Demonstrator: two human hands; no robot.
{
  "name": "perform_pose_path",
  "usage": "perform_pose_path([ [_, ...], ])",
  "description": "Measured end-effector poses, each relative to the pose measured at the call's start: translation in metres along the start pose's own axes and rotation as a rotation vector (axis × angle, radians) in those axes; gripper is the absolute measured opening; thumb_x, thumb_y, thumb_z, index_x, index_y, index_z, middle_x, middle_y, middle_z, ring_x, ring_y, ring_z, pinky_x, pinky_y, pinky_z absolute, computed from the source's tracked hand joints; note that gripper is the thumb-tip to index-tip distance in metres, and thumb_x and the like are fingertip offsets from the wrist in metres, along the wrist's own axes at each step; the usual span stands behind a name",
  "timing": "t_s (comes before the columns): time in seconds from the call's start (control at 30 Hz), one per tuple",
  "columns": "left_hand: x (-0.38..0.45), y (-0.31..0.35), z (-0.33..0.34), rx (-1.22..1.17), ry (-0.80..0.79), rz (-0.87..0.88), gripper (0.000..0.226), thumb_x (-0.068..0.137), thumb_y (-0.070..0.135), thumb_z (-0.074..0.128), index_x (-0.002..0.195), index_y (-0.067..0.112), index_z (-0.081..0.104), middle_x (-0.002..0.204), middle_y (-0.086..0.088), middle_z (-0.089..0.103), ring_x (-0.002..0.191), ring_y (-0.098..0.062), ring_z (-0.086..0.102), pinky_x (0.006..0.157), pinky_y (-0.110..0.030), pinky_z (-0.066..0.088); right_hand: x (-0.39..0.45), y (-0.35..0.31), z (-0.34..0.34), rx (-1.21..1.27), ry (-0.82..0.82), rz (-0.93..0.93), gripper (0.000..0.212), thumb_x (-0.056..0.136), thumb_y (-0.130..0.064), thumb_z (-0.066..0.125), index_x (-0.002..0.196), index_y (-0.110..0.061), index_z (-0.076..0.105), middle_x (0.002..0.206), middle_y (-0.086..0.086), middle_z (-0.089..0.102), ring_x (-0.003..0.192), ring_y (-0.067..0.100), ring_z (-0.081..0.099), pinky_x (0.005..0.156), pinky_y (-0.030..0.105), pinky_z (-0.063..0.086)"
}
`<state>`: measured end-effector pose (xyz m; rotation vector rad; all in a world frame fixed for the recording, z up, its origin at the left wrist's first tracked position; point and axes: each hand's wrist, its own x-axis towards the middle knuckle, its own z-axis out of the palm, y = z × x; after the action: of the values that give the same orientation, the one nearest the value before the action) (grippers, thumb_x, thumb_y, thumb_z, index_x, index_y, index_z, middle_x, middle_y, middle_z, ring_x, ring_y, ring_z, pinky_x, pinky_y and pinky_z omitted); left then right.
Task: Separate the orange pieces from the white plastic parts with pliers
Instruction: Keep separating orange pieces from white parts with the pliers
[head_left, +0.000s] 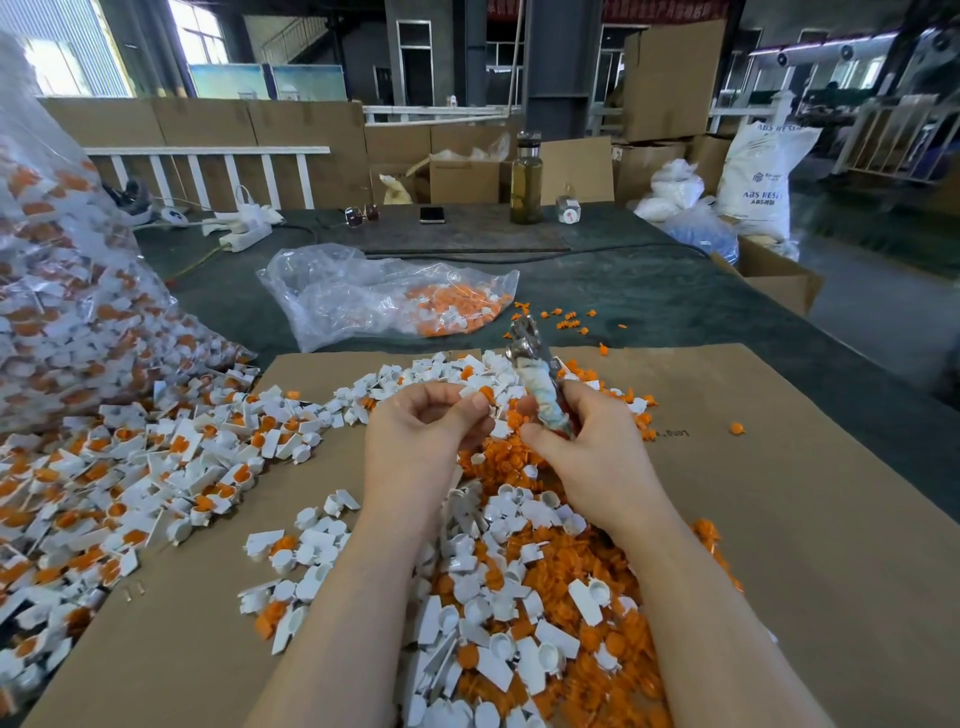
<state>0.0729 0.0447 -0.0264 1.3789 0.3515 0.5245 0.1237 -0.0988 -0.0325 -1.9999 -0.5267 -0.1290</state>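
Observation:
My left hand (421, 431) pinches a white plastic part with an orange piece (480, 397) between thumb and fingertips. My right hand (587, 441) grips the cloth-wrapped handles of the pliers (535, 374), whose metal jaws point up and away, apart from the part. Below both hands lies a mixed heap of loose orange pieces and white parts (519, 597). To the left, a spread of white parts with orange pieces inside (156, 467) covers the cardboard sheet (805, 519).
A big clear bag of unsorted parts (67, 312) bulges at the left edge. A smaller clear bag (389, 301) with orange and white bits lies beyond the cardboard. A bottle (525, 182), phone (432, 214) and glasses (361, 214) sit at the table's far side.

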Motion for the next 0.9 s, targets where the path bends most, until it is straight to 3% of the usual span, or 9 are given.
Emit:
perform_pose_path([
  [0.1,0.002,0.000,-0.003,0.009,-0.012,0.035,0.007,0.084,0.006,0.074,0.086,0.006,0.068,0.068,-0.003,0.074,0.066,-0.014,0.073,0.064,-0.022,0.059,-0.001,-0.001,-0.005,0.002,-0.109,-0.024,0.010,0.086,-0.022,0.068,0.095,-0.021,0.064,0.087,-0.002,0.066,0.079,0.015,0.062,0.073,0.042,0.055],
  [0.2,0.002,-0.001,-0.006,-0.022,-0.023,0.061,0.006,0.085,0.005,0.073,0.086,0.006,0.068,0.067,-0.001,0.073,0.065,-0.012,0.072,0.061,-0.019,0.056,-0.003,-0.002,-0.008,-0.016,-0.234,-0.043,0.012,0.084,-0.023,0.069,0.087,-0.028,0.059,0.074,-0.012,0.059,0.067,0.004,0.056,0.059,0.021,0.045],
  [0.37,0.004,0.001,-0.012,-0.061,-0.067,0.102,0.008,0.087,0.004,0.070,0.083,0.010,0.067,0.065,0.003,0.070,0.064,-0.011,0.071,0.063,-0.019,0.056,-0.004,-0.005,-0.008,-0.042,-0.364,-0.037,0.019,0.085,-0.022,0.069,0.100,-0.013,0.061,0.090,0.006,0.064,0.080,0.021,0.061,0.076,0.044,0.050],
  [0.5,0.006,0.000,-0.014,-0.061,-0.092,0.119,0.007,0.087,0.004,0.070,0.084,0.010,0.068,0.068,0.004,0.070,0.064,-0.011,0.070,0.065,-0.020,0.057,-0.004,-0.003,-0.007,-0.045,-0.393,-0.041,0.017,0.086,-0.022,0.068,0.101,-0.022,0.062,0.090,-0.007,0.065,0.081,0.010,0.062,0.076,0.036,0.052],
  [0.63,0.007,-0.001,-0.016,-0.060,-0.097,0.122,0.005,0.087,0.004,0.069,0.086,0.008,0.068,0.070,0.004,0.070,0.065,-0.011,0.069,0.066,-0.021,0.057,-0.004,-0.001,-0.005,-0.067,-0.379,-0.070,0.021,0.086,-0.016,0.065,0.087,-0.036,0.057,0.074,-0.026,0.062,0.068,-0.002,0.059,0.056,0.013,0.043],
  [0.73,0.006,-0.001,-0.015,-0.058,-0.094,0.133,0.006,0.088,0.003,0.068,0.085,0.008,0.067,0.067,0.005,0.069,0.063,-0.009,0.068,0.066,-0.021,0.057,-0.004,0.000,-0.003,-0.082,-0.358,-0.080,0.030,0.083,-0.009,0.060,0.075,-0.038,0.052,0.061,-0.025,0.058,0.052,0.002,0.053,0.046,0.017,0.039],
  [0.9,0.004,0.001,-0.012,-0.072,-0.080,0.146,0.008,0.089,0.002,0.067,0.084,0.008,0.067,0.066,0.007,0.069,0.061,-0.007,0.067,0.065,-0.019,0.056,-0.004,0.001,0.000,-0.082,-0.331,-0.076,0.029,0.079,-0.008,0.055,0.072,-0.036,0.053,0.057,-0.020,0.055,0.047,0.005,0.048,0.046,0.027,0.038],
])
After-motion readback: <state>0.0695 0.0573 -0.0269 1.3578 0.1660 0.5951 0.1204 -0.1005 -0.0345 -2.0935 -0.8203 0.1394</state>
